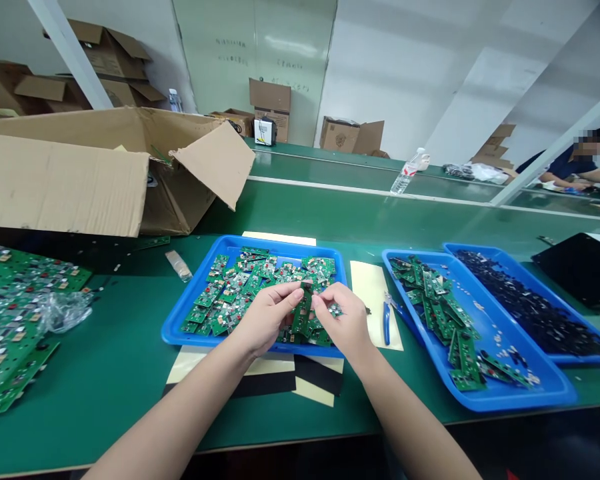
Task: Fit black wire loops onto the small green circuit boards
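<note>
My left hand (269, 316) grips a narrow green circuit board (303, 315), tilted upright above a blue tray (173, 328). The thumb and fingers of my right hand (344, 319) are pinched together at the board's upper right edge. Whether a small part sits between those fingertips is hidden. Under both hands, the tray is filled with many loose green circuit boards (236, 283). Blue-handled cutters (387, 323) lie on a pale yellow sheet (364, 283) right of my right hand.
On the right, one blue tray (485, 400) holds boards and small pale bits; another (583, 359) holds black parts. Large board panels (17, 300) and crumpled clear plastic (65, 311) lie left. An open cardboard box (60, 180) stands behind. A bottle (409, 172) and a person (560, 167) are farther back.
</note>
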Demonstrator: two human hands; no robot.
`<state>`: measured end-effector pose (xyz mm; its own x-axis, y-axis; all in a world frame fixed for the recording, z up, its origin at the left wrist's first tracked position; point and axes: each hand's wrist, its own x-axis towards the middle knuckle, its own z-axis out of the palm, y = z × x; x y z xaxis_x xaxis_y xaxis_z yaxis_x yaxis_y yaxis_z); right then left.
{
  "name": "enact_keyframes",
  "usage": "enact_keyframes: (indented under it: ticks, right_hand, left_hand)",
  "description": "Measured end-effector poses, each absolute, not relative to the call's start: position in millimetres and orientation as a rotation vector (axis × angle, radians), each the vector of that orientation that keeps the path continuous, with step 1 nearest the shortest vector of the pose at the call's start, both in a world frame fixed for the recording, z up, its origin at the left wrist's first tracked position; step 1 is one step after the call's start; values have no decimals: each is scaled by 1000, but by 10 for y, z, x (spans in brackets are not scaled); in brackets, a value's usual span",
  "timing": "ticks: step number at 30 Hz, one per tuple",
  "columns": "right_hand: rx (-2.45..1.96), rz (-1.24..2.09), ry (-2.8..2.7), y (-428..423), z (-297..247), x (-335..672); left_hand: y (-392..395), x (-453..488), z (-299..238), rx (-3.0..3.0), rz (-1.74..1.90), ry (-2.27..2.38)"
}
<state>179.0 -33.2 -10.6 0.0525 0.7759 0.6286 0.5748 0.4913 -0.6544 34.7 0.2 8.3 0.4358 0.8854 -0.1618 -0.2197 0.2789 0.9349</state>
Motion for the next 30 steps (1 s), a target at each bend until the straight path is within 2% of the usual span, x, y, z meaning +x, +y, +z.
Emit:
enact_keyframes:
  ticks: [3,10,20,27,30]
  right_hand:
    - [-1228,276,-1605,-315,-112,1805]
    - [-1313,109,-1654,-281,-150,1833]
    - [-1337,83,-1654,-265,-155,1848]
    - [-1225,22,-1633,-262,-170,1863]
    - [-1138,84,-1594,-259,-179,1845]
  left_hand:
    - [5,339,82,1022,837,791]
    - [30,331,58,1043,847,804]
    - [58,302,54,1176,851,801]
    - [67,248,73,1402,702,749]
    - [56,246,107,1477,790,771]
